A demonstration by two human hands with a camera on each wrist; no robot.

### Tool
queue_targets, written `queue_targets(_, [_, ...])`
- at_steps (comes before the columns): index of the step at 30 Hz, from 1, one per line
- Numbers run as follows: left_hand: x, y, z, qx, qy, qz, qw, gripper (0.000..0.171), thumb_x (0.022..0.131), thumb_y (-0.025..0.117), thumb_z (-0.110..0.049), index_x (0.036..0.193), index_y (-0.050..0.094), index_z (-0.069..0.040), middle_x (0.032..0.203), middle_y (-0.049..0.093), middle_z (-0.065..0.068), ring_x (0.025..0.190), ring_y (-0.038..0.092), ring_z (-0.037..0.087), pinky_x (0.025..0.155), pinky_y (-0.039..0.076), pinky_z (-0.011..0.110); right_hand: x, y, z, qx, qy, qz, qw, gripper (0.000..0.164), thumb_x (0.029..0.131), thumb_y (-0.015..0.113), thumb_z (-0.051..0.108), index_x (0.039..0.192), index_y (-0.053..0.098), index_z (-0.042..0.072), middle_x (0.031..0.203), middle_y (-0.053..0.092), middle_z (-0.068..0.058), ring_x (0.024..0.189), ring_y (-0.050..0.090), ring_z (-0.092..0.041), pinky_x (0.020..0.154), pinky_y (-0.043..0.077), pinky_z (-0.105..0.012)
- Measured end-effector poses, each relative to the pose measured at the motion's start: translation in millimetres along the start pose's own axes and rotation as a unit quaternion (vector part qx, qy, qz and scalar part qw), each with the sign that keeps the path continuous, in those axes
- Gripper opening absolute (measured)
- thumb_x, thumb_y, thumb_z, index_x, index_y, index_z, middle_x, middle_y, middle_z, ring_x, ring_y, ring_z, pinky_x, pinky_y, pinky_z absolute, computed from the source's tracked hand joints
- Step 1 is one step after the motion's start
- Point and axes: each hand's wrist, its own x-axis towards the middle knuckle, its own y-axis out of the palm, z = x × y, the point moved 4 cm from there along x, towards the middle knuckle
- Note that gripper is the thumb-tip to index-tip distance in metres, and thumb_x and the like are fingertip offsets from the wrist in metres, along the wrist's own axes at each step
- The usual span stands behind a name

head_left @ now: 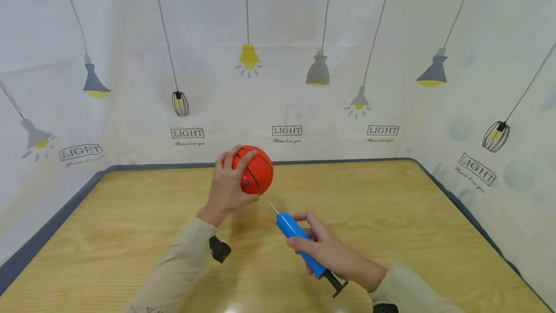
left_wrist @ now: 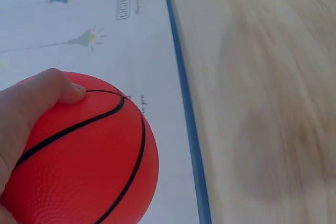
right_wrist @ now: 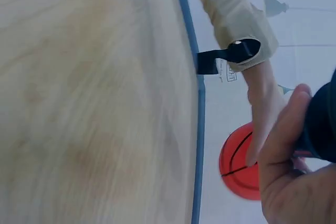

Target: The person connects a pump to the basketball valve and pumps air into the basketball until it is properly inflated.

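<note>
A small red toy basketball (head_left: 259, 170) with black lines is held up above the table by my left hand (head_left: 227, 185). The thumb and fingers curve round its left side; in the left wrist view the thumb presses on the ball (left_wrist: 100, 150). My right hand (head_left: 323, 245) grips a blue hand pump (head_left: 293, 228) round its barrel. A thin needle (head_left: 273, 206) points up and left from the pump, just below the ball and apart from it. The black pump handle (head_left: 336, 284) sticks out at the lower right. In the right wrist view the pump shows only as a dark part.
Beneath both hands lies a wood-grain table (head_left: 143, 216). A pale backdrop (head_left: 286, 100) printed with hanging lamps surrounds it at the back and sides, with a dark blue border (head_left: 339, 161) along the table's edges. A black strap device (head_left: 219, 249) sits at the left wrist.
</note>
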Motion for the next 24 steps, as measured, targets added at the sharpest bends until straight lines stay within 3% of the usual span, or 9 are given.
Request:
queue_targets(4, [1.0,-5.7,5.2,-0.028,-0.022,0.004,0.9994,0.082,0.055,0.079,-0.032,0.125,0.038,-0.02,0.131,0.031,0.015,0.113,0.031,0.037,0.078,0.044,0.049,-12,-13,-8,0.01,-0.001,-0.011,1.0,0.055,0.087,0.053,0.029,0.13,0.024,0.01,0.091,0.05,-0.016,0.051,0.05,-0.016,0.046,0.044,-0.027])
queue_targets(9, [-2.2,7.0,-2.4,-0.078,-0.04,0.041,0.9953,0.084,0.055,0.08,-0.034,0.126,0.037,-0.022,0.132,0.03,0.013,0.114,0.03,0.036,0.076,0.046,0.045,-6,-35,-12,0.032,-0.011,-0.061,0.998,0.058,0.088,0.052,0.028,0.131,0.019,0.006,0.087,0.052,-0.014,0.055,0.057,-0.018,0.053,0.049,-0.033])
queue_targets(14, [0.2,21.5,-13.3,-0.131,-0.058,0.073,0.987,0.084,0.056,0.079,-0.035,0.128,0.037,-0.025,0.134,0.028,0.012,0.115,0.03,0.035,0.074,0.047,0.043,5,-53,-16,-0.007,-0.002,-0.109,0.994,0.06,0.088,0.053,0.029,0.132,0.022,0.005,0.091,0.055,-0.018,0.071,0.061,-0.023,0.063,0.05,-0.038])
queue_targets(18, [0.4,30.8,-17.4,-0.172,-0.089,0.086,0.9772,0.084,0.056,0.08,-0.034,0.128,0.038,-0.025,0.133,0.029,0.011,0.114,0.031,0.035,0.073,0.047,0.043,15,-66,-24,-0.035,0.028,-0.149,0.988,0.06,0.087,0.053,0.032,0.132,0.025,0.005,0.104,0.056,-0.02,0.087,0.058,-0.027,0.068,0.049,-0.037])
queue_targets(24, [-6.0,44.4,-15.2,-0.196,-0.14,0.115,0.9637,0.084,0.056,0.08,-0.034,0.129,0.038,-0.025,0.133,0.029,0.009,0.114,0.032,0.034,0.074,0.047,0.044,28,-77,-34,-0.044,0.043,-0.151,0.987,0.062,0.088,0.051,0.032,0.134,0.02,0.003,0.117,0.049,-0.026,0.102,0.053,-0.035,0.073,0.047,-0.039])
